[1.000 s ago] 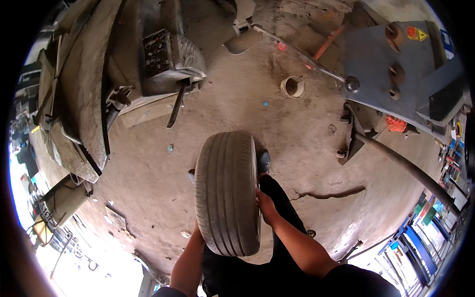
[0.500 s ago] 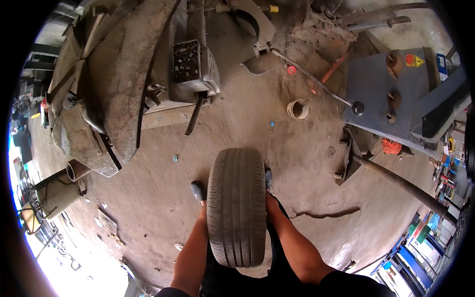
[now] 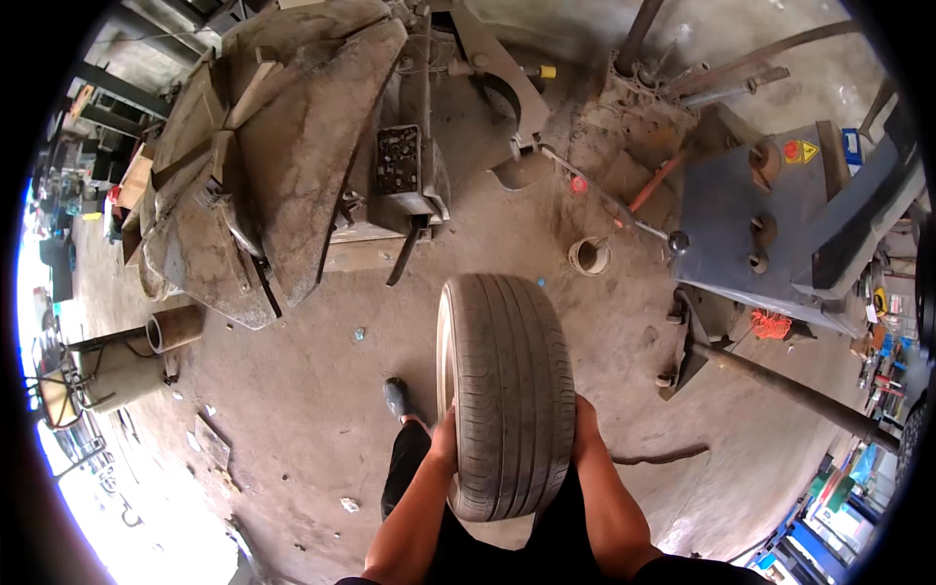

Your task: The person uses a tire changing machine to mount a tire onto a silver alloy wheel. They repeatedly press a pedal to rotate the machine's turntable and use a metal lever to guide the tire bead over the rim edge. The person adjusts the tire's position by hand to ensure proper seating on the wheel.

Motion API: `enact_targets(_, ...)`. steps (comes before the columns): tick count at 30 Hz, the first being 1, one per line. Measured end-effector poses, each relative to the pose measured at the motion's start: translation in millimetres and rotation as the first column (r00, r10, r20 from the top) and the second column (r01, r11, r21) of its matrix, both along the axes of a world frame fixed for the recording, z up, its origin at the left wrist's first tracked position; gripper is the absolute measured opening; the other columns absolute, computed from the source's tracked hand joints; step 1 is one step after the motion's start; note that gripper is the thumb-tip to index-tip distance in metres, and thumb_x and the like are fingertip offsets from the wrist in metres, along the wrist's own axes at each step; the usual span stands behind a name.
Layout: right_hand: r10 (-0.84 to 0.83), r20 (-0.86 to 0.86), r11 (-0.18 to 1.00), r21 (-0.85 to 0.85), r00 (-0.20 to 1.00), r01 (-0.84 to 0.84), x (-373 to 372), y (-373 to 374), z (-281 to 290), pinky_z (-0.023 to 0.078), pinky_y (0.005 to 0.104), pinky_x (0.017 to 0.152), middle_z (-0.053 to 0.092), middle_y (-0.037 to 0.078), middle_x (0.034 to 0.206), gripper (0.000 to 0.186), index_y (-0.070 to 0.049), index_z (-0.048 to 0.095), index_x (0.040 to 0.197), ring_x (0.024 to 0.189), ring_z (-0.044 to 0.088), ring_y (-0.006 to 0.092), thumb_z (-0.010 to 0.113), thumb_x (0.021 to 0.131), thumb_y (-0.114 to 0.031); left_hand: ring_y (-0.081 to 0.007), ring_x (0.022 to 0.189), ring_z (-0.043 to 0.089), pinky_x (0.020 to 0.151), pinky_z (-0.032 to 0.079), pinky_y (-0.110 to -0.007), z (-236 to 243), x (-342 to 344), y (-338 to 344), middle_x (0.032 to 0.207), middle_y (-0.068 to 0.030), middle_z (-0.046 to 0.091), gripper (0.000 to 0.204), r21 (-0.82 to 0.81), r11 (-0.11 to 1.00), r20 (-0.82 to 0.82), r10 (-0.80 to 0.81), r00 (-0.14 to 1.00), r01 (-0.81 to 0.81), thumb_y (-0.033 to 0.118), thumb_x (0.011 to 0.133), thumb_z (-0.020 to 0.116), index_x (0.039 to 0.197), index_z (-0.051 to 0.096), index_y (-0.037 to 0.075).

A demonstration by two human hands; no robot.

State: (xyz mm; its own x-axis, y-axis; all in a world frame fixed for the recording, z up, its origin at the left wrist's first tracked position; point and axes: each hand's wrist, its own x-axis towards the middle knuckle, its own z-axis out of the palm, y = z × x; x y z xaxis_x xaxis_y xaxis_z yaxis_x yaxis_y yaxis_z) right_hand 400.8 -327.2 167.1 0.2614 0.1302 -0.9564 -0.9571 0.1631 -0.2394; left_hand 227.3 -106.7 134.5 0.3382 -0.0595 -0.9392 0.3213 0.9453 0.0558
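Upright between my arms is a car wheel with a worn black tyre, its tread facing up at me. A strip of pale rim shows along its left side. My left hand presses against the left sidewall, low down. On the opposite side my right hand grips the tyre, fingers partly hidden behind it. Both hands are closed on the wheel, which leans slightly. Whether its lower edge touches the floor, I cannot tell.
Ahead to the left stands a tyre-changer turntable, beside a box of small metal weights. A grey machine cabinet is at right, with a long bar below it. A small pail sits on the floor, and my shoe is left of the wheel.
The wheel has shifted right and turned a little, so its left rim now shows. Both hands have come up with it into clearer sight. The view has tilted forward.
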Motion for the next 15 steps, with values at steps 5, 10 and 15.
enact_targets(5,0.013,0.319,0.996,0.076,0.948,-0.04,-14.5,7.9,31.1,0.053,0.0361,0.1,0.073,0.015,0.125,0.047,0.005,0.066,0.136,0.113,0.068,0.0215,0.051,0.103,-0.026,-0.0335,0.132,0.063,0.116,0.05,-0.049,72.1,10.3,12.2,0.151,-0.016,0.062,0.066,0.173,0.983,0.141,0.034,0.989,-0.059,0.051,0.114,0.037,0.159,0.046,0.004)
enact_targets(10,0.15,0.595,0.981,0.008,0.789,-0.193,-52.1,1.6,-6.0,0.05,0.0328,0.103,0.073,0.014,0.121,0.046,0.007,0.066,0.133,0.111,0.066,0.0202,0.049,0.105,-0.026,-0.0367,0.137,0.06,0.116,0.05,-0.052,-18.8,-48.8,20.2,0.154,-0.0171,0.059,0.062,0.144,0.983,0.204,0.083,0.975,-0.114,0.042,0.11,0.042,0.16,0.046,0.005)
enact_targets(15,0.207,0.706,0.966,-0.04,0.677,-0.254,-39.2,-0.4,-102.5,0.051,0.0349,0.097,0.073,0.009,0.118,0.054,0.005,0.065,0.137,0.107,0.065,0.0198,0.048,0.113,-0.04,-0.0354,0.137,0.06,0.118,0.047,-0.05,-76.1,-39.8,20.2,0.152,-0.0162,0.061,0.06,0.209,0.972,0.117,0.086,0.989,-0.109,0.045,0.113,0.039,0.157,0.049,0.005)
